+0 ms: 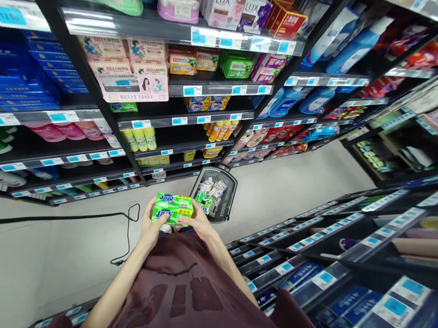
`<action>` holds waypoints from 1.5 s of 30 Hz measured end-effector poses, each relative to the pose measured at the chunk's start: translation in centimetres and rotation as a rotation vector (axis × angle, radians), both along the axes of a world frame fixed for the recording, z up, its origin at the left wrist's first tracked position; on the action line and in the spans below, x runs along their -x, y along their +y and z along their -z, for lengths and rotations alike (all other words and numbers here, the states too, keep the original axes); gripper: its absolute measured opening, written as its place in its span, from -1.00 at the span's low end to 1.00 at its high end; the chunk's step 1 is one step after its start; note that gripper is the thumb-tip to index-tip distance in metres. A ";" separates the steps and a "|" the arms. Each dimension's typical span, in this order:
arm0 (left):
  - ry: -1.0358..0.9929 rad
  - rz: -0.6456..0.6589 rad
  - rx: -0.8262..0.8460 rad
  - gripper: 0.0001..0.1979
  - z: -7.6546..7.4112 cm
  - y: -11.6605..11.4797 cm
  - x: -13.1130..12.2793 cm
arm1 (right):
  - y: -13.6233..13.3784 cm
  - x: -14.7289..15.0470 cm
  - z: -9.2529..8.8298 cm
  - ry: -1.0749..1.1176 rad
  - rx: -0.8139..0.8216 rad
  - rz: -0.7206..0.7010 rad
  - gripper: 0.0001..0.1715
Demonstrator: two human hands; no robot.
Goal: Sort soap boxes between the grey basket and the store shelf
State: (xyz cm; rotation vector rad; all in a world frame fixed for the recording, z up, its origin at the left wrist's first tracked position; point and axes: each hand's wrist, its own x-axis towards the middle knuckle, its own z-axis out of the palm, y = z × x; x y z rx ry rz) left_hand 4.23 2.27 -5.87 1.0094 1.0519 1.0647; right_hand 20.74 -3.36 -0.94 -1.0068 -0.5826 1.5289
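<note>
I hold a green soap pack (173, 208) with white and red print in front of my body, both hands on it. My left hand (149, 225) grips its left end with the fingers curled under it. My right hand (197, 222) clasps the right end from the side. Just beyond the pack, on the floor, stands a dark shopping basket (228, 201) with several small packaged goods inside. My dark red shirt fills the lower middle of the view.
Shelves of soap, wipes, bottles and boxes with blue price tags (206, 37) line the left side. More shelving (368, 301) with blue tags runs along the right. A black cable (67, 217) lies across the pale aisle floor.
</note>
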 end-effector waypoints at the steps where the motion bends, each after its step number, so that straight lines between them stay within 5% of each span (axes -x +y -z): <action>1: -0.006 0.000 0.001 -0.29 0.2 0.0 0.1 | 0.0 0.0 0.0 0.002 -0.001 0.003 -0.28; 18: -0.076 0.014 0.011 -0.24 -0.7 -0.2 0.4 | 0.2 0.1 0.5 -0.073 -0.056 0.064 -0.34; 26: -0.030 -0.004 -0.120 -0.10 -1.2 -0.3 1.5 | 0.2 -0.3 -1.7 -0.192 -0.225 -0.018 -0.20; 30: 0.137 0.034 -0.367 -0.11 -3.3 0.0 2.4 | 0.2 -0.3 -2.0 -0.197 -0.230 -0.041 -0.13; 37: 0.637 0.225 -0.806 -0.27 -9.3 0.3 1.6 | 0.2 1.0 0.8 0.171 -0.146 0.010 0.17; 45: 0.774 0.549 -1.134 -0.27 -12.5 -0.4 -0.6 | 0.0 0.9 2.1 0.229 0.085 0.008 -0.17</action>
